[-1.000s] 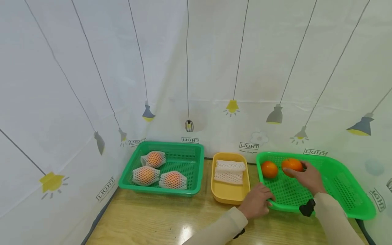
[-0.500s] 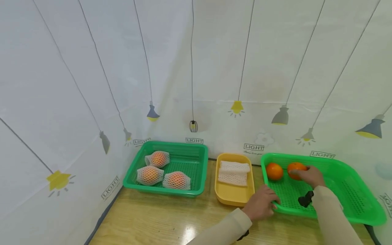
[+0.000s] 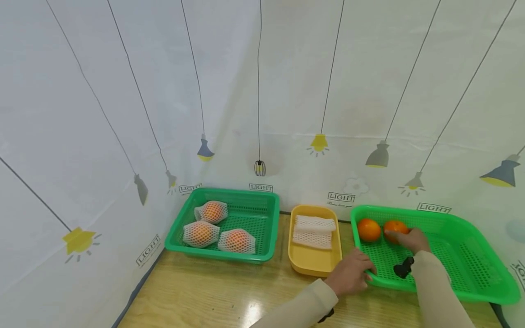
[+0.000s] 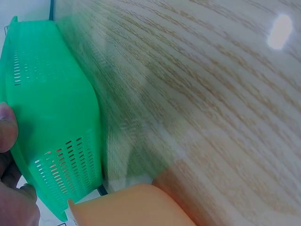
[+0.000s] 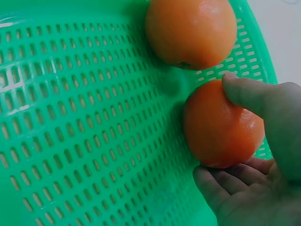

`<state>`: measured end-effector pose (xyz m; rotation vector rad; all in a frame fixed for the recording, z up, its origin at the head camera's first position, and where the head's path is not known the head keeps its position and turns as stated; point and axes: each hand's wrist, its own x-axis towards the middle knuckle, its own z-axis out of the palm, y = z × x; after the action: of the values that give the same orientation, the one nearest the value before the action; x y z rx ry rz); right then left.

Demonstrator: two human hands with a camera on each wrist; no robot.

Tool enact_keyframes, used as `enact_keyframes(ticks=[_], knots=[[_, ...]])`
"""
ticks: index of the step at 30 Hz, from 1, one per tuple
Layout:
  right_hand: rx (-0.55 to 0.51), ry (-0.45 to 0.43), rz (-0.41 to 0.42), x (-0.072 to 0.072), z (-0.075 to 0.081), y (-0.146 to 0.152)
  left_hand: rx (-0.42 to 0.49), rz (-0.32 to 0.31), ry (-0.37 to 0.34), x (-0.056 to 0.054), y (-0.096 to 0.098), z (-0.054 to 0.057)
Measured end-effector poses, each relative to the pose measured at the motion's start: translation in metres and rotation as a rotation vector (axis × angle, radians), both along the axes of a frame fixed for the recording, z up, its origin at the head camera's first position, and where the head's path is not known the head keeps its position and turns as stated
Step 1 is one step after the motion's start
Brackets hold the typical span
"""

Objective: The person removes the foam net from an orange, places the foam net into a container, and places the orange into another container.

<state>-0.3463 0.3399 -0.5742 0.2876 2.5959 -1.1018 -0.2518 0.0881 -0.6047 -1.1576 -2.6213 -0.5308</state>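
In the head view, my left hand grips the rim of a bright green plastic basket near its front left corner. The left wrist view shows part of that hand at the edge of the frame, thumb on the rim. Inside the basket, my right hand holds an orange low at the back left. Thumb above and fingers beneath clasp this orange in the right wrist view. A second orange sits right beside it, in the basket's back left corner.
Left of the green basket stands a yellow tray with white foam fruit nets. Farther left, a darker green basket holds three fruits in foam nets. A printed cloth wall rises behind the wooden table.
My right hand has lowered the orange toward the basket floor and moved it left, closer to the other orange. The left hand keeps its grip on the rim. The head view has shifted slightly.
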Motion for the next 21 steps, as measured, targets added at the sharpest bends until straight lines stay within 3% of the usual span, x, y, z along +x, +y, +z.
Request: enact_keyframes(ticks=[5,21], knots=[[0.000,-0.026,-0.015,0.0002,-0.0038,-0.0002,-0.005,0.003,-0.024,0.0003,-0.0003,-0.0002],[0.056,-0.052,0.098,-0.0064,-0.0055,-0.0005,-0.002,0.006,-0.019,-0.0005,0.0010,-0.0023]])
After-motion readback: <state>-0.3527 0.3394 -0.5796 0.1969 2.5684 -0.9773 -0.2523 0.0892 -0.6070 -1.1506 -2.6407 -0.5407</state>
